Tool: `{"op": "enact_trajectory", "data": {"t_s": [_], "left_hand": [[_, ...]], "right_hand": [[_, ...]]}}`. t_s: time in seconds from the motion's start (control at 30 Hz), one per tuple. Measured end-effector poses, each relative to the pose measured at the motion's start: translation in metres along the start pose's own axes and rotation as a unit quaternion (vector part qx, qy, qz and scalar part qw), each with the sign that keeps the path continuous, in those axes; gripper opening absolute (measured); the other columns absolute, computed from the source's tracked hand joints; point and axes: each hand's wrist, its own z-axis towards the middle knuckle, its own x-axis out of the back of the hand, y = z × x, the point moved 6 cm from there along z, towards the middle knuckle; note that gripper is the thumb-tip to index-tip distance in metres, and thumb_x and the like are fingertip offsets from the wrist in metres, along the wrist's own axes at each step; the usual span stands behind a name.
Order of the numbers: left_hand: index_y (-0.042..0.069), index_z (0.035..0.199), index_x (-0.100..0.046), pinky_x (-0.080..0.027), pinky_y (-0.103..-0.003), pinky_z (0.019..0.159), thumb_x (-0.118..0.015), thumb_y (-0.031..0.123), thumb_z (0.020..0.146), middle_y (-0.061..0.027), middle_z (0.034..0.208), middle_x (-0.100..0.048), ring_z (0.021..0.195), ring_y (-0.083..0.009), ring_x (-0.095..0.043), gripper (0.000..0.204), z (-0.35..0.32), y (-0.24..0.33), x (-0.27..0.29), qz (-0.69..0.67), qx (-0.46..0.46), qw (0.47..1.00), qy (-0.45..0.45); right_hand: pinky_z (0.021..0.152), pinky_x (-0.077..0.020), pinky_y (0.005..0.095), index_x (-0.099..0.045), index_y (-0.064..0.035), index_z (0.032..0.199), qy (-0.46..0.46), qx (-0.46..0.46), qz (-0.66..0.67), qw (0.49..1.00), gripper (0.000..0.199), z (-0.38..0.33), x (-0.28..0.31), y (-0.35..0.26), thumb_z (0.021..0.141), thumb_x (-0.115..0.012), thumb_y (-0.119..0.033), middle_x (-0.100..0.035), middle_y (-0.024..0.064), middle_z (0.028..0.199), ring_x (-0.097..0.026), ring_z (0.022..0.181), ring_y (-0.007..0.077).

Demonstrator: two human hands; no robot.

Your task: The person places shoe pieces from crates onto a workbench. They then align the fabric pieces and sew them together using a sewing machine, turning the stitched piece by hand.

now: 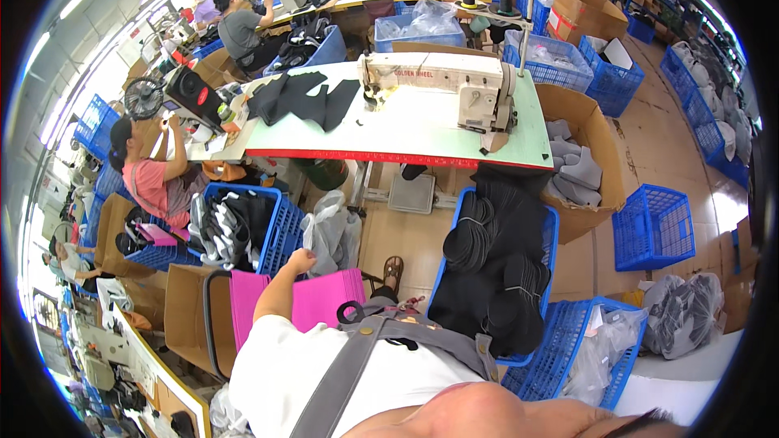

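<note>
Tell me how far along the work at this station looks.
Done: stacked black cut pieces fill a blue crate. In hand: the left hand is closed just above the pink sheets; the right hand is out of view. Left: black fabric lies beside the sewing machine.

Left hand (302, 260) closed in a loose fist, arm extended forward.

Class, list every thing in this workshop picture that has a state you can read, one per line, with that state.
Left hand: closed in a fist beside the clear plastic bag, holding nothing visible.
Right hand: not in view.
Sewing machine: upright on the table, nobody at it.
Blue crate: heaped with black pieces.
Cardboard box: open, grey pieces inside.
Blue crate at right: empty.
Pink chair back: upright.
</note>
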Motion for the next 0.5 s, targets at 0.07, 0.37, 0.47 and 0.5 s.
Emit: {"op": "enact_trajectory", "data": {"t_s": [0.07, 0.37, 0.47, 0.5], "left_hand": [[0.009, 0.097, -0.071, -0.052, -0.04, 0.082, -0.06, 0.027, 0.074, -0.0169, 0.09, -0.069, 0.088, -0.0333, -0.066, 0.031, 0.041, 0.029, 0.018, -0.01, -0.038, 0.998, 0.043], [0.008, 0.112, -0.057, -0.05, -0.043, 0.079, -0.056, 0.005, 0.077, -0.0136, 0.102, -0.057, 0.096, -0.0338, -0.057, 0.035, 0.292, 0.16, 0.181, 0.024, -0.3, 0.901, 0.311], [0.011, 0.121, -0.052, -0.051, -0.041, 0.079, -0.056, 0.004, 0.078, -0.012, 0.107, -0.055, 0.097, -0.0322, -0.058, 0.043, 0.35, 0.175, 0.196, 0.111, -0.28, 0.919, 0.255], [0.012, 0.123, -0.05, -0.052, -0.041, 0.079, -0.055, 0.005, 0.08, -0.0117, 0.109, -0.053, 0.097, -0.0313, -0.058, 0.044, 0.361, 0.179, 0.199, 0.143, -0.283, 0.913, 0.255]], "right_hand": [[0.076, -0.0501, 0.0461, -0.062, -0.0061, 0.094, -0.027, -0.049, 0.017, 0.998, 0.018, 0.006, 0.006, -0.003, 0.082, -0.057, -0.019, -0.063, 0.0213, 0.086, -0.062, 0.084, 0.039], [0.075, -0.0513, 0.0453, -0.065, -0.007, 0.09, -0.107, -0.24, 0.05, 0.964, 0.019, 0.02, 0.034, -0.048, 0.08, -0.059, -0.021, -0.065, 0.0204, 0.082, -0.064, 0.082, 0.0379], [0.075, -0.0517, 0.045, -0.066, -0.0073, 0.089, -0.107, -0.27, 0.063, 0.955, 0.019, 0.03, 0.034, -0.068, 0.079, -0.06, -0.022, -0.066, 0.0201, 0.081, -0.065, 0.081, 0.0376], [0.074, -0.0519, 0.0449, -0.066, -0.0074, 0.088, -0.099, -0.279, 0.068, 0.953, 0.019, 0.034, 0.033, -0.076, 0.079, -0.061, -0.022, -0.066, 0.02, 0.081, -0.065, 0.081, 0.0375]]}}
